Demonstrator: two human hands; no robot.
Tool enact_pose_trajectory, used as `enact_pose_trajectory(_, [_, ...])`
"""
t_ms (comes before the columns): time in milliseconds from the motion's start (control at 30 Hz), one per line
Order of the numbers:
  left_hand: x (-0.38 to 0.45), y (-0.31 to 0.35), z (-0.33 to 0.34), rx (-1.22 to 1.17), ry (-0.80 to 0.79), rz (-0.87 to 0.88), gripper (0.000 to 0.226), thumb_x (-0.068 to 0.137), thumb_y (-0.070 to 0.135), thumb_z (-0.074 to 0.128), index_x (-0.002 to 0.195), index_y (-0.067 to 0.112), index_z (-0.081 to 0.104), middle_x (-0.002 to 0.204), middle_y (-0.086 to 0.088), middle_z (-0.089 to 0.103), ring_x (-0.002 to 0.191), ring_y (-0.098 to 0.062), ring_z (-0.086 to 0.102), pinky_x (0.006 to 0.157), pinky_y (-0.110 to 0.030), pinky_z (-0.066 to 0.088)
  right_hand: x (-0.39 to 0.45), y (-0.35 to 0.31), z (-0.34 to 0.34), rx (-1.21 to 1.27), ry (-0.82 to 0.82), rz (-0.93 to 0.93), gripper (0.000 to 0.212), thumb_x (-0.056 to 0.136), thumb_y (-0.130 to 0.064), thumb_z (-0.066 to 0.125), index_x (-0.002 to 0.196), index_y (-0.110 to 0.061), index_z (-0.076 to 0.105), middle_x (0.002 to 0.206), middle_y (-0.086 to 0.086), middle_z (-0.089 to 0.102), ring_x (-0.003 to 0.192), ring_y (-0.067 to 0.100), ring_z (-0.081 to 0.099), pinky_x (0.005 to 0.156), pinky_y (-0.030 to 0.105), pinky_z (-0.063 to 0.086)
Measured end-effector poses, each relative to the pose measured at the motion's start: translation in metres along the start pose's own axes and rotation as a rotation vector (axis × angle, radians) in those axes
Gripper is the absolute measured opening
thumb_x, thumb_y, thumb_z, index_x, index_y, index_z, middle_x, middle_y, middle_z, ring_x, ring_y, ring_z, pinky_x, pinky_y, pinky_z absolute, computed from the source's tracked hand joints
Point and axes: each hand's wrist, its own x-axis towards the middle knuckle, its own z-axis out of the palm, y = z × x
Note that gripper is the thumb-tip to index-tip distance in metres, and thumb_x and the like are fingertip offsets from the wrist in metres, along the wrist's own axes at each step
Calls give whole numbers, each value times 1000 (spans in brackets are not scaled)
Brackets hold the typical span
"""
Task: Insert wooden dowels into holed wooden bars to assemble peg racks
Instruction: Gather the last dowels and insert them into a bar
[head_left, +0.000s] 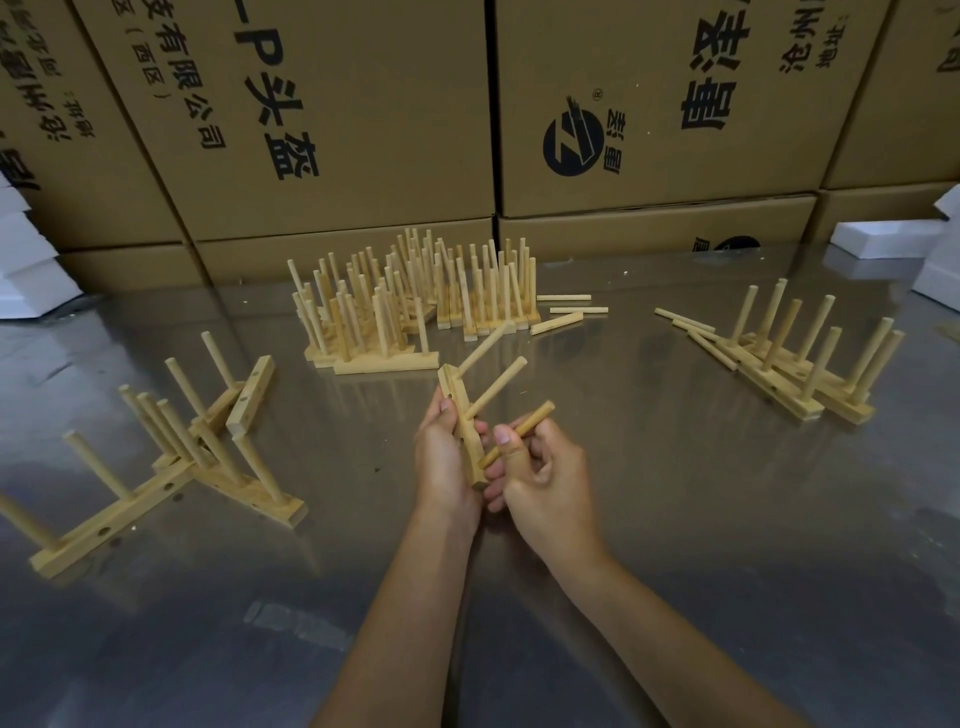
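At the centre of the frame a holed wooden bar (461, 422) was gripped in the left hand (443, 460), fingers curled round it, above the table (675, 519). Two dowels (496, 388) were already seated in it, slanting toward the upper right. A third dowel (519, 432) was pinched by the right hand (545, 480), its lower end set against the bar. Finished peg racks (415, 296) were grouped at upper centre, with loose dowels (563, 312) beside them. Further racks were seen at the left (171, 467) and right (800, 374), before cardboard boxes (363, 104).
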Motion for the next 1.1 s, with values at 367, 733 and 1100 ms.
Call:
enact_pose_trajectory(367, [7, 11, 2, -252, 21, 0, 37, 108, 16, 35, 142, 19, 50, 87, -5, 62, 64, -11, 56, 67, -28, 49, 3, 8, -3, -351, -41, 17, 24, 80, -35, 78, 94, -22, 64, 67, -10, 54, 57, 3, 48, 58, 18, 39])
enact_pose_trajectory(733, [18, 15, -1, 152, 253, 249, 69, 103, 14, 42, 160, 35, 8, 165, -1, 21, 150, -21, 25, 119, -36, 21, 66, 19, 4, -599, -31, 49, 18, 81, -26, 73, 67, -30, 62, 64, -14, 60, 60, 0, 57, 49, 9, 37])
enact_pose_trajectory(1100, [20, 10, -3, 405, 229, 272, 63, 98, 12, 45, 155, 34, 28, 163, 4, 27, 147, -18, 28, 120, -46, 25, 148, 33, 54, -927, -49, 79, 32, 91, -45, 56, 121, -43, 66, 117, -8, 69, 113, 16, 61, 77, 22, 33])
